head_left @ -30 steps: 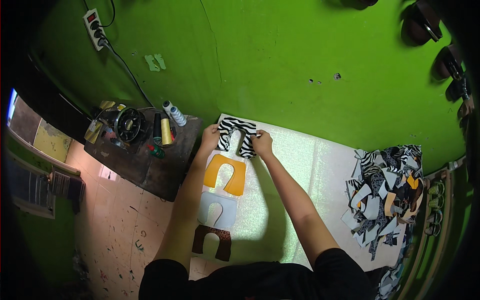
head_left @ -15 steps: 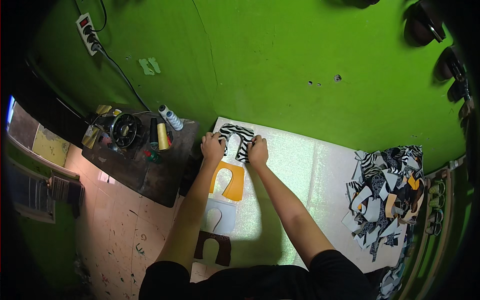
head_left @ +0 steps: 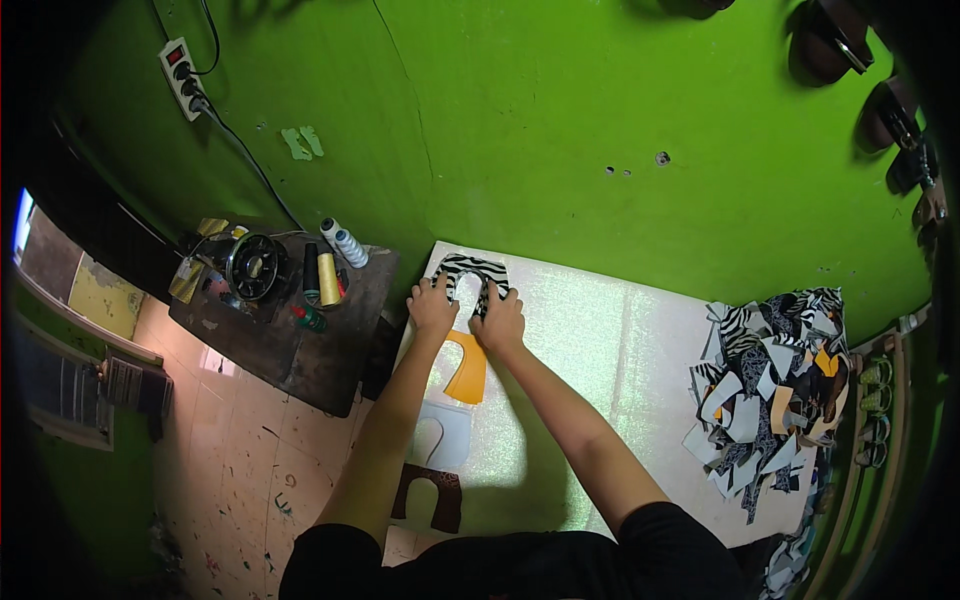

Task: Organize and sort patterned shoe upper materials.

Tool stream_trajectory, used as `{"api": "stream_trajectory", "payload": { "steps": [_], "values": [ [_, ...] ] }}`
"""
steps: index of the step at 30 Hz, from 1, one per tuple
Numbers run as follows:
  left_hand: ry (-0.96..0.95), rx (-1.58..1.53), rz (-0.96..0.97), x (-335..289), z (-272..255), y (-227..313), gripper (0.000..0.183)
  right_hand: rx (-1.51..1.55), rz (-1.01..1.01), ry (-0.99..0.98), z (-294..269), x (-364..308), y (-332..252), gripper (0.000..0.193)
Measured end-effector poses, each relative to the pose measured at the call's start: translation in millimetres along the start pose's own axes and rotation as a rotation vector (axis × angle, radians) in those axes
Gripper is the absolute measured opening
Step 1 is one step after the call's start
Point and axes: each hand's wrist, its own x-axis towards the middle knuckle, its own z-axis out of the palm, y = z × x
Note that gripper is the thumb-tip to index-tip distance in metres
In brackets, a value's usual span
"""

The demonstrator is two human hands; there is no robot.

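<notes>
An arch-shaped zebra-print piece [head_left: 475,265] lies at the far end of the white table, its two legs toward me. My left hand [head_left: 433,306] grips its left leg, with fingers bent over the material. On the other leg, my right hand [head_left: 501,320] is closed over the zebra print and hides most of that side. Just below the hands is an orange arch-shaped piece [head_left: 468,375], partly covered by my left forearm. Nearer to me follow a pale grey arch piece [head_left: 452,432] and a dark brown one [head_left: 446,503], in a column.
A heap of mixed offcuts [head_left: 765,390] covers the table's right end. To the left, a dark sewing-machine table [head_left: 285,345] carries a machine with a handwheel [head_left: 254,267] and several thread cones [head_left: 328,278]. The green wall [head_left: 540,130] rises behind the white table [head_left: 590,370].
My right hand has slid slightly left and toward me along the right leg of the zebra-print piece. The left hand has shifted a little inward. The view has tilted slightly.
</notes>
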Motion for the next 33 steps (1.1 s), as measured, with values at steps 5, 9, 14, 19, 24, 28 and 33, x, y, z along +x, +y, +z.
{"api": "stream_trajectory", "payload": {
  "steps": [5, 9, 14, 19, 24, 28, 33],
  "values": [
    [0.015, 0.014, -0.039, -4, 6, 1, 0.063, -0.010, 0.006, -0.018, 2, 0, 0, 0.074],
    [-0.001, 0.007, -0.035, -2, 4, -1, 0.062, -0.021, -0.026, 0.031, -12, -9, -7, 0.074],
    [0.039, -0.067, -0.054, -15, -9, 7, 0.064, 0.120, -0.141, 0.163, -19, -36, 13, 0.071],
    [0.060, -0.223, -0.041, -55, -31, 35, 0.060, 0.235, -0.129, 0.242, -40, -118, 61, 0.062],
    [0.076, -0.322, 0.158, -125, -27, 70, 0.055, 0.268, 0.009, 0.219, -55, -217, 109, 0.055],
    [-0.036, -0.392, 0.242, -198, -20, 123, 0.052, 0.245, 0.190, 0.258, -79, -274, 146, 0.052],
    [-0.292, -0.467, 0.462, -287, -12, 180, 0.047, 0.211, 0.292, 0.409, -113, -313, 189, 0.048]
  ]
}}
